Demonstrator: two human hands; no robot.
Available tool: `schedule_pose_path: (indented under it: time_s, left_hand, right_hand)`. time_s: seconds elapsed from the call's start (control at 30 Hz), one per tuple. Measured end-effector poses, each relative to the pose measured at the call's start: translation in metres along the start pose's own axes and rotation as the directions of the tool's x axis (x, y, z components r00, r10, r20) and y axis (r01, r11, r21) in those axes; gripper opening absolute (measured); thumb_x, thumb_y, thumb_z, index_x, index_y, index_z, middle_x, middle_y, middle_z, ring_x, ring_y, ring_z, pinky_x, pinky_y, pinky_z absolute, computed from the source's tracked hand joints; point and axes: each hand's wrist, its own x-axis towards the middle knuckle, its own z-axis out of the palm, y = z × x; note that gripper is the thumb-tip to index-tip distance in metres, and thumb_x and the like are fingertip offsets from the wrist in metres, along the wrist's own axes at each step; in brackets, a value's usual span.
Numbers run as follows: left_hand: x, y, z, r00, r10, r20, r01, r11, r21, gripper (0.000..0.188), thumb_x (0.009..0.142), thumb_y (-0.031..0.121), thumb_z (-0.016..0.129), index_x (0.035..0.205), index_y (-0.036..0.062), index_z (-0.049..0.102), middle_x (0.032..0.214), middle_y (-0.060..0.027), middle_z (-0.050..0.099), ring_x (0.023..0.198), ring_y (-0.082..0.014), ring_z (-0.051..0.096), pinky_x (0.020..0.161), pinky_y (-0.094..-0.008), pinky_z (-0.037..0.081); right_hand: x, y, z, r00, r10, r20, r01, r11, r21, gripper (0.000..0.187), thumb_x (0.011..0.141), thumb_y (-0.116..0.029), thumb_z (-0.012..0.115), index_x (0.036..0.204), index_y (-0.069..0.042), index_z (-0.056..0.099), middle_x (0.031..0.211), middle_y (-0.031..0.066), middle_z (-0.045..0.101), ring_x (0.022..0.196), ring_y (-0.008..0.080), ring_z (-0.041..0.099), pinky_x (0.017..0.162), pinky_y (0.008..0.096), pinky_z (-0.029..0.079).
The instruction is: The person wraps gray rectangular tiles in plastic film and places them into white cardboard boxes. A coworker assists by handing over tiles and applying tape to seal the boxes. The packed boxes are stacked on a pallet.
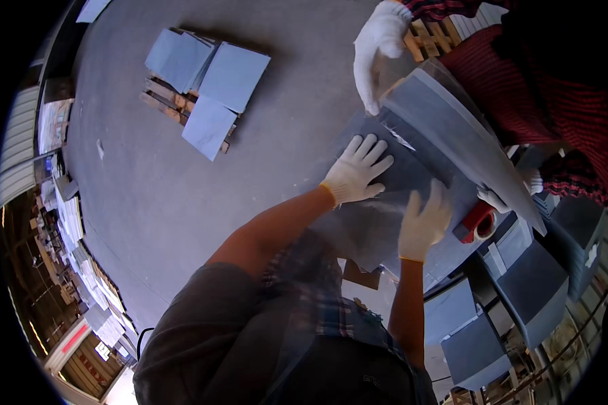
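My left hand (pixel 359 169), in a white knitted glove, lies flat with its fingers spread on a dark grey sheet (pixel 412 165). A torn pale strip (pixel 400 137) shows on that sheet beyond my fingertips. My right hand (pixel 425 221), gloved too and slightly blurred, is over the sheet's near part with thumb and fingers apart, holding nothing I can see. Beside it, to the right, a red tape dispenser (pixel 476 223) rests near the edge. Across from me, a co-worker's gloved hands (pixel 383 50) are at a raised, bent grey sheet (pixel 452 128).
On the floor at the far left, a wooden pallet (pixel 165 101) bears several grey panels (pixel 233 74). More grey panels (pixel 527 287) stand at the lower right. Stacked material (pixel 74 209) lines the left wall. Another pallet (pixel 429 37) lies behind the co-worker.
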Motion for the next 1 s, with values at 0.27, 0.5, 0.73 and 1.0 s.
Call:
schedule_pose_path:
  time_s: [0.27, 0.5, 0.73, 1.0]
  left_hand:
    - [0.021, 0.017, 0.022, 0.998, 0.055, -0.002, -0.055, 0.998, 0.028, 0.059, 0.077, 0.039, 0.069, 0.128, 0.0111, 0.059, 0.135, -0.0147, 0.051, 0.131, -0.0380, 0.041, 0.110, -0.0538, 0.030]
    - [0.011, 0.011, 0.028, 0.972, -0.193, 0.132, 0.213, 0.964, -0.162, 0.055, 0.080, 0.040, 0.072, 0.126, 0.0114, 0.062, 0.129, -0.0134, 0.057, 0.128, -0.0366, 0.045, 0.109, -0.0573, 0.031]
    - [0.008, -0.004, 0.022, 0.920, -0.240, 0.311, 0.223, 0.971, 0.090, 0.049, 0.090, 0.034, 0.060, 0.135, 0.0149, 0.058, 0.140, -0.0106, 0.055, 0.134, -0.0342, 0.043, 0.112, -0.0609, 0.029]
    - [-0.061, -0.056, 0.001, 0.944, -0.173, 0.282, 0.049, 0.917, 0.397, 0.071, 0.090, 0.033, 0.060, 0.154, 0.0128, 0.038, 0.159, -0.0149, 0.037, 0.150, -0.0375, 0.027, 0.122, -0.0533, 0.023]
  right_hand:
    - [-0.006, -0.028, 0.041, 0.988, -0.094, 0.119, 0.062, 0.967, 0.246, 0.056, 0.090, -0.036, 0.066, 0.135, -0.006, 0.055, 0.137, 0.0181, 0.055, 0.128, 0.0416, 0.049, 0.108, 0.0549, 0.038]
    - [-0.033, 0.055, 0.017, 0.911, 0.041, 0.411, -0.050, 0.999, 0.011, 0.088, 0.075, -0.067, 0.073, 0.139, -0.009, 0.056, 0.143, 0.0172, 0.054, 0.129, 0.0410, 0.049, 0.110, 0.0557, 0.036]
    - [-0.074, 0.119, 0.056, 0.677, 0.097, 0.729, -0.408, 0.874, 0.263, 0.068, 0.080, -0.054, 0.078, 0.129, -0.009, 0.063, 0.124, 0.0087, 0.068, 0.114, 0.0291, 0.062, 0.097, 0.0417, 0.050]
    - [-0.125, 0.139, 0.050, 0.931, -0.044, 0.362, -0.004, 0.991, 0.131, 0.062, 0.091, -0.040, 0.066, 0.142, -0.008, 0.049, 0.141, 0.0123, 0.054, 0.129, 0.0341, 0.050, 0.108, 0.0489, 0.040]
